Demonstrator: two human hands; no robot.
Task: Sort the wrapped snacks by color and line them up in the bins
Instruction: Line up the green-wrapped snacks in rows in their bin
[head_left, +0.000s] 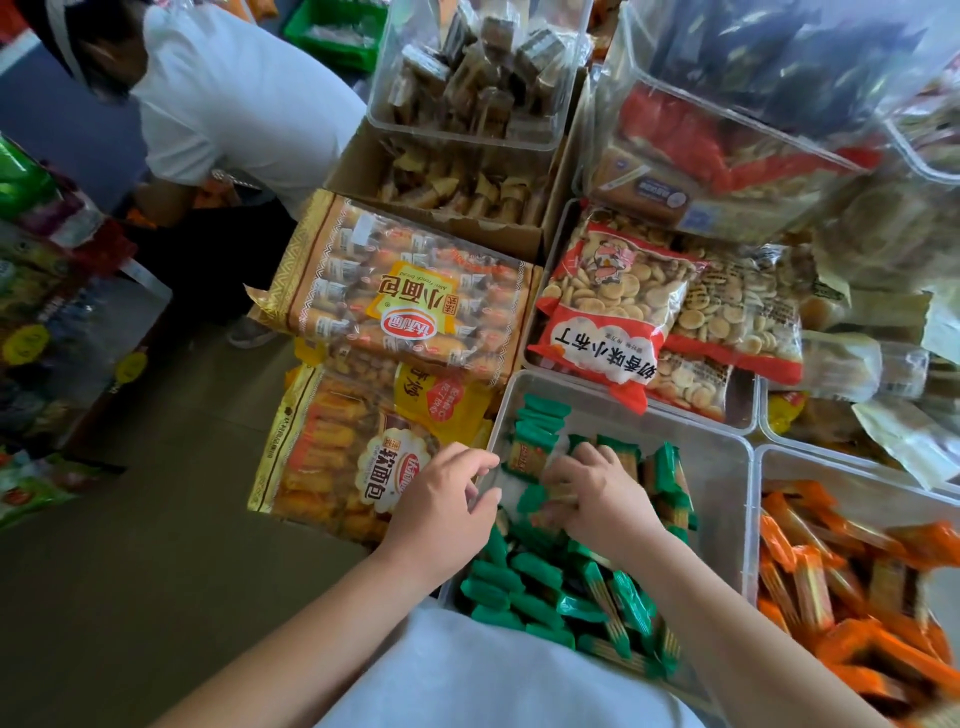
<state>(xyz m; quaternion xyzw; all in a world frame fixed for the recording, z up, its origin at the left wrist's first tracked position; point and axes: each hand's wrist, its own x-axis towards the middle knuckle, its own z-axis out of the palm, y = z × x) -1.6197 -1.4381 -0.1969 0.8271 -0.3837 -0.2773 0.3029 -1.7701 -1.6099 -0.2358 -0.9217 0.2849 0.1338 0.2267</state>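
A clear plastic bin (727, 467) in front of me holds several green-wrapped snacks (535, 571), some standing in a row along its left side, others heaped near me. My right hand (597, 493) is down inside the bin, fingers curled round a green-ended snack. My left hand (441, 499) rests at the bin's left rim, fingers bent over the edge; whether it holds a snack is hidden. To the right, a second clear bin (769, 457) holds several orange-wrapped snacks (831, 582).
Big bags of small breads (405, 296) lie left of the green bin, bags of round biscuits (623, 306) behind it. More clear bins and a cardboard box (467, 182) of snacks stand farther back. A person in a white shirt (234, 98) bends over at upper left.
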